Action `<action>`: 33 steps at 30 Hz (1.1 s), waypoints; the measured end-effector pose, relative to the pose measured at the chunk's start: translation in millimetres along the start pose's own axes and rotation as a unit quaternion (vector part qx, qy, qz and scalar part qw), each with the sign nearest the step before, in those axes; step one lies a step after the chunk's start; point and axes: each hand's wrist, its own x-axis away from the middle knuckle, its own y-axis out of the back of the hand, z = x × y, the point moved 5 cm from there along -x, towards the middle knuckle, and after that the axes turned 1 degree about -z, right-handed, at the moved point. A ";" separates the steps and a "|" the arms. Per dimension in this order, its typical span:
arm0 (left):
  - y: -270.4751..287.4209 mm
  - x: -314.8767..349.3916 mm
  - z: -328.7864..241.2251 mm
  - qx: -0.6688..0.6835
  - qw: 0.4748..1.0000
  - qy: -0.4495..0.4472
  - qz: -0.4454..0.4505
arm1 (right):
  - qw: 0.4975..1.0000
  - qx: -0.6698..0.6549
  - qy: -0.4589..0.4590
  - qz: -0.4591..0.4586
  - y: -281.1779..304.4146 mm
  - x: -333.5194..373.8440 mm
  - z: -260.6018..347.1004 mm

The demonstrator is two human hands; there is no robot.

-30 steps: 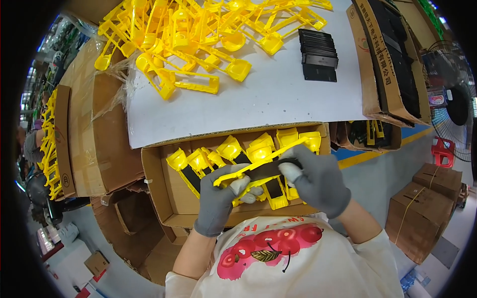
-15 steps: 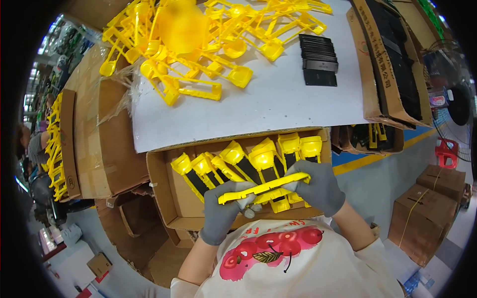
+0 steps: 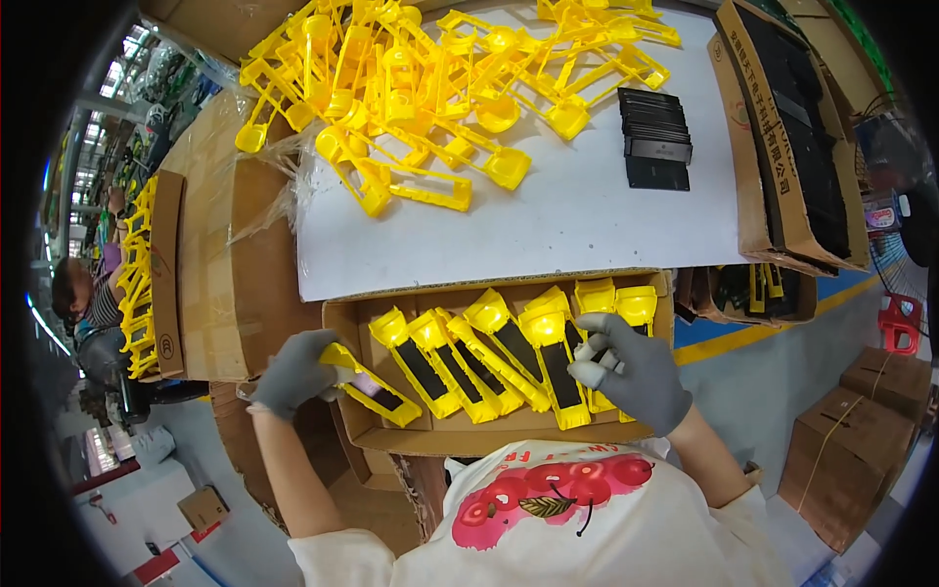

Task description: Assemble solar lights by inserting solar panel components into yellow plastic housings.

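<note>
My left hand [image 3: 301, 374] is closed on the upper end of a yellow plastic frame with a dark strip [image 3: 376, 396] set in it, held tilted at the left end of an open cardboard box [image 3: 337, 311]. Inside the box several similar yellow frames [image 3: 489, 311] with black strips lie slanted side by side. Over the right part of the box hovers my right hand [image 3: 634, 374], fingers bent and apart, nothing visible between them. It is nearest to the rightmost frames and partly covers them; whether it touches them I cannot tell.
A white table [image 3: 587, 220] beyond the box carries a heap of yellow frames [image 3: 391, 98] and a stack of black strips [image 3: 657, 137]. At its right stands a carton of black parts [image 3: 782, 137]. A tall carton [image 3: 225, 235] is on the left, and closed cartons [image 3: 846, 450] stand lower right.
My hands have moved apart from holding one yellow frame together. The left carries it to the box's left end, its dark strip now showing; the right has let go.
</note>
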 end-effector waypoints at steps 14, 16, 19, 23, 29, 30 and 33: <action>103.5 -188.9 -90.6 -0.302 0.770 -0.355 -0.436 | 0.993 0.003 0.026 -0.118 60.3 -35.3 -3.7; 105.8 -210.4 -75.0 -0.305 0.750 -0.400 -0.428 | 0.992 -0.002 0.017 -0.127 69.4 -36.0 -7.9; 85.9 -194.3 -80.9 -0.304 0.728 -0.451 -0.417 | 0.987 0.005 -0.020 -0.159 87.7 -40.3 -27.9; 43.7 -155.1 -87.7 -0.327 0.792 -0.401 -0.325 | 0.978 0.024 -0.012 -0.209 111.0 -47.9 -27.9; -4.9 -99.0 -96.6 -0.221 0.820 -0.406 -0.337 | 0.939 0.064 0.247 0.232 54.6 -25.1 100.8; -5.3 -98.4 -85.6 -0.199 0.826 -0.414 -0.325 | 0.942 0.070 0.231 0.232 53.9 -18.6 99.4; -20.5 -99.7 -93.6 -0.108 0.857 -0.407 -0.297 | 0.951 0.084 0.188 0.231 58.1 -20.1 115.2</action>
